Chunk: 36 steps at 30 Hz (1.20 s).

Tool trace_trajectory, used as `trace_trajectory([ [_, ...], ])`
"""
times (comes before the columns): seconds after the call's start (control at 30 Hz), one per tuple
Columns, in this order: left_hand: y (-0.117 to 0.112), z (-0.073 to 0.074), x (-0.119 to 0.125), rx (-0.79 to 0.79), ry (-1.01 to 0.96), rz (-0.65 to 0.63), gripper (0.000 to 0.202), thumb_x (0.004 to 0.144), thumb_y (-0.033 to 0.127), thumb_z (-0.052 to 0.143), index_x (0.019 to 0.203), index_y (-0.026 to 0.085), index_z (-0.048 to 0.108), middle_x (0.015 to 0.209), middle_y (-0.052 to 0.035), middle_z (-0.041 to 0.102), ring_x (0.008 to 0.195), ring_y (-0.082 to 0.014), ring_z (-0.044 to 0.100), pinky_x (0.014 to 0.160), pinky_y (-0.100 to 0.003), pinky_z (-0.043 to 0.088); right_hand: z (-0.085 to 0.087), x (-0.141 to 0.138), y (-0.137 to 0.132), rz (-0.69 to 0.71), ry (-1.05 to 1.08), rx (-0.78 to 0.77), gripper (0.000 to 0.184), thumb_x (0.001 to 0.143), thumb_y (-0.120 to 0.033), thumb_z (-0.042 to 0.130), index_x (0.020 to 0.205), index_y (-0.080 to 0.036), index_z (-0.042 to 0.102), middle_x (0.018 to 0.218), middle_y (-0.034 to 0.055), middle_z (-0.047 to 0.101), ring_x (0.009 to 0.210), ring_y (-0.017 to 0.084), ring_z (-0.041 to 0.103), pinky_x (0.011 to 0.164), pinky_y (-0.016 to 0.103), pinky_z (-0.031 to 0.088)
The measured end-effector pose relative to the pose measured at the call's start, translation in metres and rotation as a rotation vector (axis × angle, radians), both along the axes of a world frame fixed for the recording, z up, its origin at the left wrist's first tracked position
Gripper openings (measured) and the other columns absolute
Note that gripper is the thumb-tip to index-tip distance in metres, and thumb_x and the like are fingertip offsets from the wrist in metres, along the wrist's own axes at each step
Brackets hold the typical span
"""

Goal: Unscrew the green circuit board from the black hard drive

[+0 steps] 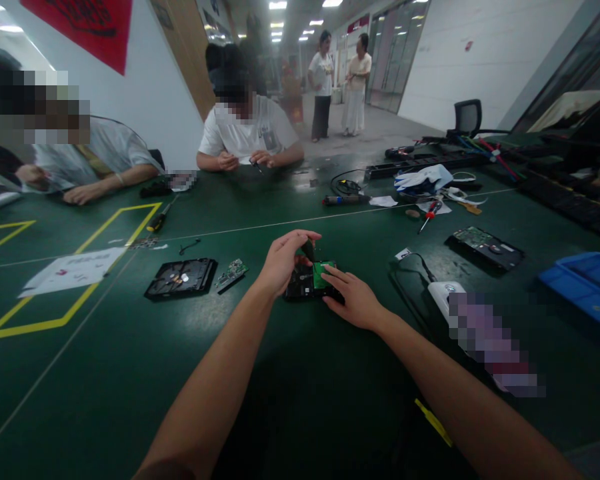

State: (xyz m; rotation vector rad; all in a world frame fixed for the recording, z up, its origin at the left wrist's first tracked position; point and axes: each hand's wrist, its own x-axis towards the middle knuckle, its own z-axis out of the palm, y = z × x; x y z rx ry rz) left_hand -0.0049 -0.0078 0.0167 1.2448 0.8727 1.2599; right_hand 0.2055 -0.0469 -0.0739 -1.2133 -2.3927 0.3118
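Near the middle of the frame, the left hand (286, 260) is curled around a dark tool (308, 249) above a black hard drive (296, 289) on the green table (105, 387), while the right hand (353, 297), just beside it, rests with fingers stretched out on the drive's green circuit board (321, 275). Left of the hands lie an opened-looking drive (180, 279) and a loose board (234, 272); toward the right are a white device (443, 293) with a cable (419, 261), another drive (487, 248) and, at the frame's right edge, a blue tray (555, 277).
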Motion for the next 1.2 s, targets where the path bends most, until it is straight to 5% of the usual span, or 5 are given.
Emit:
trace_trajectory([
  [0.27,0.0038,-0.0025,-0.0014,-0.040,-0.058,-0.020,0.022,0.092,0.035,0.057,0.100,0.019,0.070,0.094,-0.0079,0.071,0.091,-0.0216,0.068,0.064,-0.029,0.056,0.0004,0.0000,-0.0001,-0.005,-0.005,0.002,0.054,0.099,-0.041,0.059,0.151,-0.027,0.052,0.163,0.0099,0.044,0.129,0.033,0.060,0.106,0.055,0.050],
  [0.6,0.0016,-0.0024,-0.0004,0.007,-0.033,-0.062,0.032,0.095,0.046,0.062,0.111,0.019,0.070,0.113,-0.0112,0.074,0.108,-0.0244,0.070,0.068,-0.028,0.057,-0.0008,0.0003,0.0010,0.009,0.002,0.016,0.054,0.098,-0.040,0.061,0.150,-0.026,0.053,0.162,0.0108,0.046,0.135,0.033,0.057,0.110,0.056,0.047],
  [0.9,0.0002,-0.0044,0.0021,0.063,0.088,0.053,0.031,0.082,0.045,0.082,0.092,0.019,0.068,0.086,-0.0023,0.067,0.069,-0.0111,0.058,0.052,-0.020,0.048,-0.0011,-0.0001,-0.0002,0.000,-0.004,0.010,0.054,0.099,-0.040,0.059,0.151,-0.025,0.052,0.164,0.0095,0.043,0.130,0.032,0.059,0.107,0.054,0.050],
  [1.07,-0.0005,-0.0050,0.0035,0.115,0.102,0.017,0.031,0.087,0.045,0.076,0.110,0.024,0.074,0.088,-0.0021,0.065,0.071,-0.0118,0.057,0.053,-0.020,0.050,-0.0008,-0.0001,-0.0007,-0.001,0.004,0.014,0.053,0.099,-0.040,0.059,0.151,-0.027,0.052,0.164,0.0089,0.043,0.129,0.032,0.060,0.106,0.054,0.050],
  [1.2,0.0021,-0.0063,0.0015,0.129,0.109,0.023,0.029,0.090,0.047,0.071,0.102,0.021,0.077,0.096,-0.0048,0.069,0.075,-0.0133,0.061,0.060,-0.023,0.054,0.0001,-0.0001,-0.0007,0.002,-0.001,0.011,0.054,0.099,-0.040,0.060,0.150,-0.026,0.053,0.163,0.0099,0.044,0.127,0.032,0.061,0.105,0.055,0.051],
])
